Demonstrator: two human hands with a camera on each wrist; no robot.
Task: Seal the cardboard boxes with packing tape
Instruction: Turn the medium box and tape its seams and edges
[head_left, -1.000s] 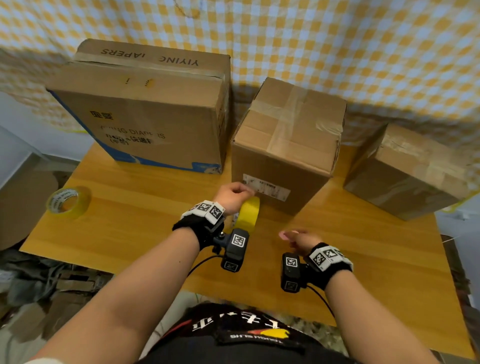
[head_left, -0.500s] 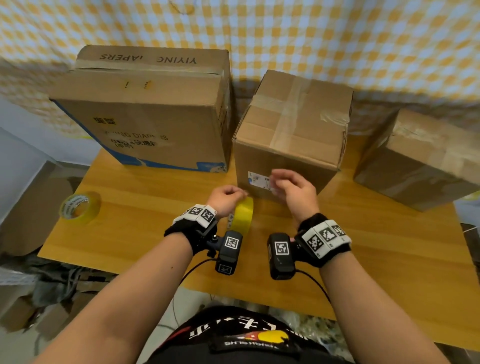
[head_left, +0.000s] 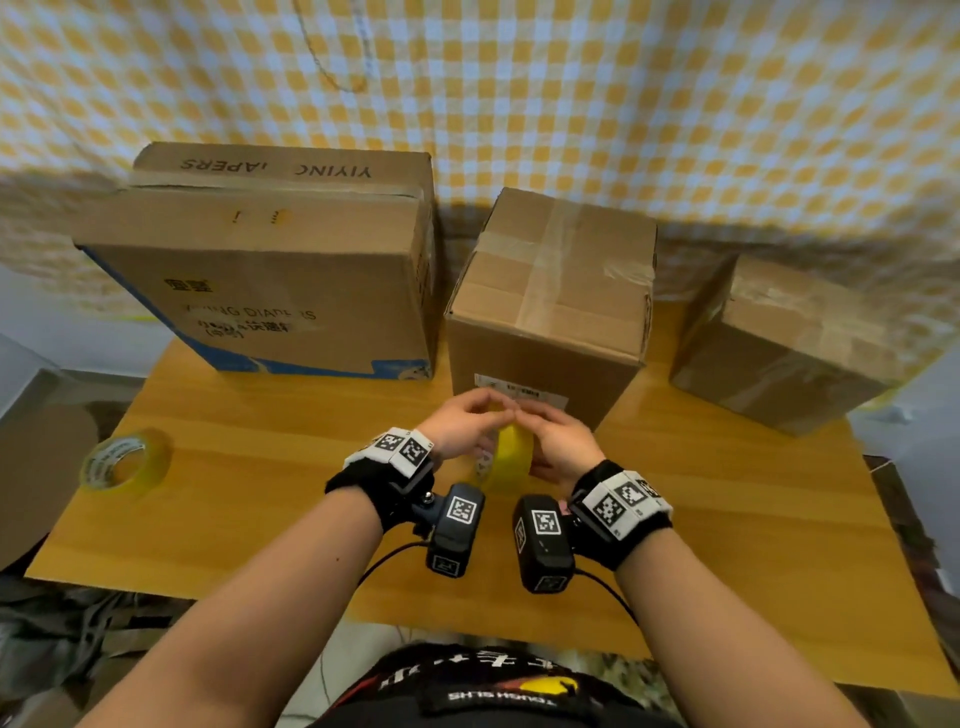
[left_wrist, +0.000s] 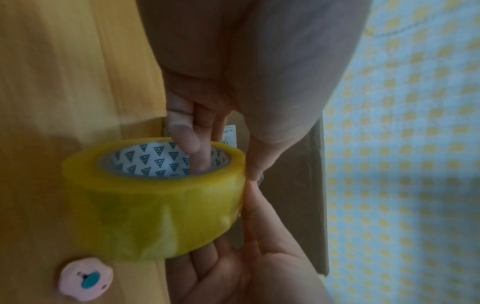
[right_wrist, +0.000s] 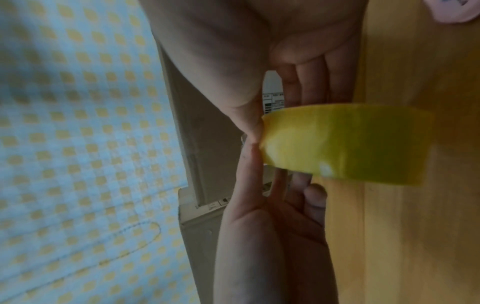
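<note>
Currently, your left hand (head_left: 462, 423) grips the yellow-tinted roll of clear packing tape (head_left: 506, 457), with fingers (left_wrist: 187, 142) hooked into the patterned core and the thumb on the outer wrap. Your right hand (head_left: 558, 441) cups the roll from the other side, and its thumb tip meets the left thumb at the rim of the roll. Whether it already pinches a free tape end cannot be determined. The roll is held above the wooden table (head_left: 727, 519), just in front of the medium brown cardboard box with a white label (head_left: 550, 312).

Judged from this posture, the step in hand is locating and lifting the tape end.

1. Keep the left fingers inside the core so that the roll can turn.
2. Run the right thumbnail along the outer wrap until it catches the edge.
3. Peel squarely across the full width; a diagonal pull is likely to split the film.

Orientation: the roll stands on edge, its core axis running roughly left to right between your hands. Tape will therefore pay out toward or away from you, in line with the lengthwise tape strip on the box top.

A second tape roll (head_left: 127, 460) lies flat at the left table edge.
</note>
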